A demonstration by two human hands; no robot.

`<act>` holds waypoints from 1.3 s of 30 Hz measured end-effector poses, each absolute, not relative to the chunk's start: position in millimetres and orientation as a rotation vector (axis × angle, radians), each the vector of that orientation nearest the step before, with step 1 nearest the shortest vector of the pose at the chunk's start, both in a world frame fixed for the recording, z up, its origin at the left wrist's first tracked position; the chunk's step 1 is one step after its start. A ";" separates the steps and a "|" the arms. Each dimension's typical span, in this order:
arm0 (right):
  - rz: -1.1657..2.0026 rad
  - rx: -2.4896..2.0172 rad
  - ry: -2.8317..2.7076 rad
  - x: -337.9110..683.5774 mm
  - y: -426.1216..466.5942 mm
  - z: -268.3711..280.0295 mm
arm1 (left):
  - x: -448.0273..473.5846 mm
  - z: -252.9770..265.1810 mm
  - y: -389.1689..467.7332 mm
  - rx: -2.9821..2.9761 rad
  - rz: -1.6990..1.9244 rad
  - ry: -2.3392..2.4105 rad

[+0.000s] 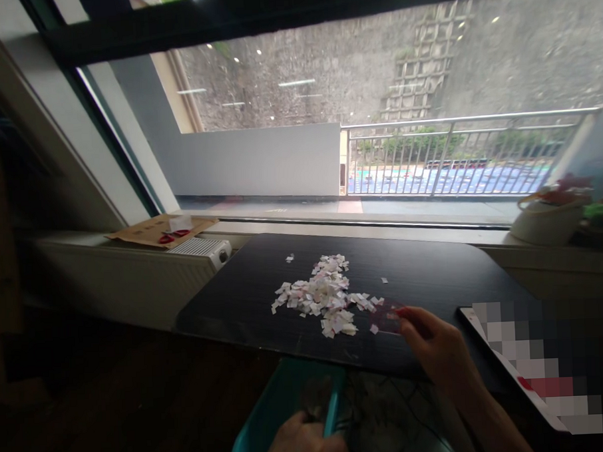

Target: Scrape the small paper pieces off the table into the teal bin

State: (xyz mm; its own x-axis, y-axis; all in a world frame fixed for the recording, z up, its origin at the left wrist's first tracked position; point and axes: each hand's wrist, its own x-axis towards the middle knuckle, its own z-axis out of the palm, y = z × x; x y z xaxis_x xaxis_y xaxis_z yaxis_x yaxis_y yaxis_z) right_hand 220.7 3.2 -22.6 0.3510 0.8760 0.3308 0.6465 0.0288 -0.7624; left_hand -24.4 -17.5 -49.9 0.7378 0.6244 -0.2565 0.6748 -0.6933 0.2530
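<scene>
A loose heap of small white and pale pink paper scraps (pixel 324 291) lies on the dark table (pixel 407 255). My right hand (pixel 434 343) is closed in a pinch on a thin, see-through reddish sheet (pixel 383 319), held low over the tabletop at the right end of the scraps. Whether the sheet touches the table, I cannot tell. Below the front edge is a teal plastic bin (pixel 257 414). My left hand (pixel 305 442) is closed around its right rim, with the fingertips partly hidden. Something greyish shows dimly inside the bin.
On the table's right lies a flat device (pixel 517 370), its screen blurred out. To the left, red-handled scissors (pixel 175 236) rest on brown paper (pixel 136 232) above a white radiator (pixel 202 250). A large window (pixel 299 166) stands behind, with a pale planter (pixel 546 218) at right.
</scene>
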 end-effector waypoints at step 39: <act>0.192 -1.699 -1.317 231.1 -7.0 -28.8 | -31.8 -66.7 -17.4 2.521 -0.073 0.976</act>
